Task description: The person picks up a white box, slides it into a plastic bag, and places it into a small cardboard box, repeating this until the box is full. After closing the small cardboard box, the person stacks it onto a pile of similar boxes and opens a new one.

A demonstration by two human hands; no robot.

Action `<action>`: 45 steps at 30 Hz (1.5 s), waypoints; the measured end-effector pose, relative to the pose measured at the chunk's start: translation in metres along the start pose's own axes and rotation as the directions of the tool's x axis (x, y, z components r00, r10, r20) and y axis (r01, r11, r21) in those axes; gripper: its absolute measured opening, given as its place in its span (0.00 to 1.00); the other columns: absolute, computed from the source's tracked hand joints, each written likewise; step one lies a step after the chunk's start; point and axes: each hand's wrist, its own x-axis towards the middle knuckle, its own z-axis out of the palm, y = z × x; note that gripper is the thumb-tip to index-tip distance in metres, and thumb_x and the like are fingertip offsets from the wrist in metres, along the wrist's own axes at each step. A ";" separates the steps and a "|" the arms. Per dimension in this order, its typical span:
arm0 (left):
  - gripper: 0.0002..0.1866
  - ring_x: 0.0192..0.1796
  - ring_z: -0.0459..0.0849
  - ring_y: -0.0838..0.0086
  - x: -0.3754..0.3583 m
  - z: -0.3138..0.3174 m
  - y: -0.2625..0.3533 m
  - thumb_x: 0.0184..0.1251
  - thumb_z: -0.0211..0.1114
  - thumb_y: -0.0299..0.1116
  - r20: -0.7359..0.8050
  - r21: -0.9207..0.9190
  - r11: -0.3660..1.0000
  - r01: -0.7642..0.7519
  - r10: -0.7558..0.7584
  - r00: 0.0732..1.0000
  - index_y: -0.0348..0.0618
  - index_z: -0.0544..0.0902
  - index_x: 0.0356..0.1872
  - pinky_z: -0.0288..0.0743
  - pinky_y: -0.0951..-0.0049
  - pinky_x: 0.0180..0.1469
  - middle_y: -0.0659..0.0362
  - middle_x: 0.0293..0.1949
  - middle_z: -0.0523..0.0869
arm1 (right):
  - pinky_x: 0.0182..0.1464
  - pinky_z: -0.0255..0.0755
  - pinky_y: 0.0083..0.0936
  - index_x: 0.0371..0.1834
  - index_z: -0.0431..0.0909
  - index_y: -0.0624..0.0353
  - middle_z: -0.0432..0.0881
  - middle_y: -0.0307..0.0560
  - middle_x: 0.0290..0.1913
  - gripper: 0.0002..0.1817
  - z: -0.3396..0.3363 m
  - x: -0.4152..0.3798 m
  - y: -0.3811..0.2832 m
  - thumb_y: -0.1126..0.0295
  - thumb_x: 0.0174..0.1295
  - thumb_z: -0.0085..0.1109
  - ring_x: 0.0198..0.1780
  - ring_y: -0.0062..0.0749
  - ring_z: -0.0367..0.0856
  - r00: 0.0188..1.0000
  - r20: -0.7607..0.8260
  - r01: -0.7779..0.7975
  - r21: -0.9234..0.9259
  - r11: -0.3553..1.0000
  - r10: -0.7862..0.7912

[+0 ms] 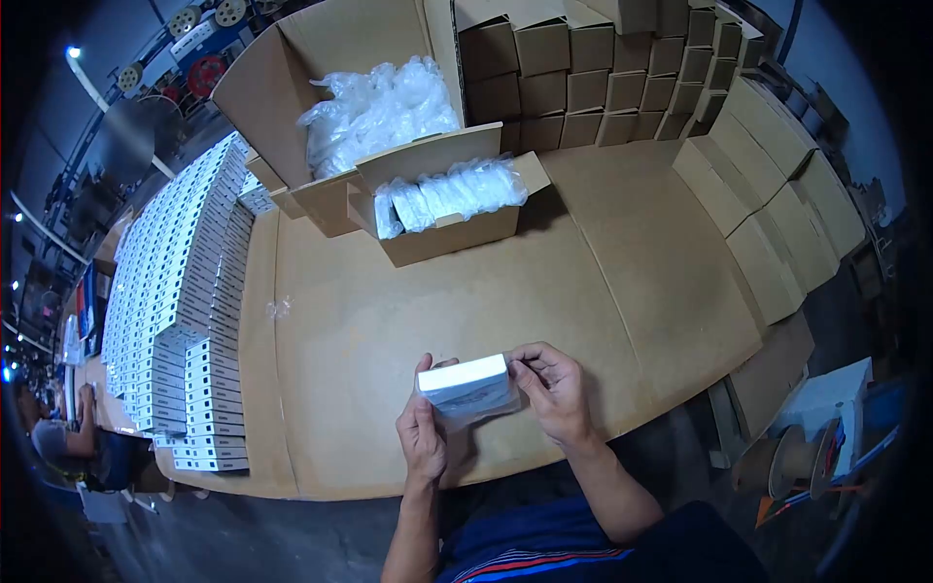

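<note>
A small white box (464, 377) is held above the near part of the table, with clear plastic wrap (478, 408) around its lower part. My left hand (422, 432) grips the left end, thumb on the near face. At the right end, my right hand (552, 391) has its thumb and fingers pinched at the corner; whether they touch the box or only the wrap is hard to tell. Beyond my hands stands an open cardboard box (455, 241) with a row of bubble-wrapped packs (457, 196) inside.
A large carton (255, 92) of bubble bags (384, 112) stands behind. White boxes (180, 282) are stacked at the left. Cardboard boxes (588, 78) are piled at the back and more (777, 194) at the right. Another person (78, 437) is at far left; a cable spool (792, 462) is lower right.
</note>
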 end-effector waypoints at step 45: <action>0.14 0.45 0.82 0.81 0.014 0.023 0.026 0.84 0.60 0.36 -0.205 -0.083 0.976 0.203 -0.216 0.955 0.33 0.88 0.47 0.77 0.76 0.51 0.61 0.42 0.88 | 0.61 0.78 0.29 0.49 0.88 0.63 0.84 0.53 0.64 0.10 0.004 0.009 -0.013 0.79 0.65 0.70 0.60 0.36 0.84 0.969 0.034 0.237 0.175 0.956 -0.247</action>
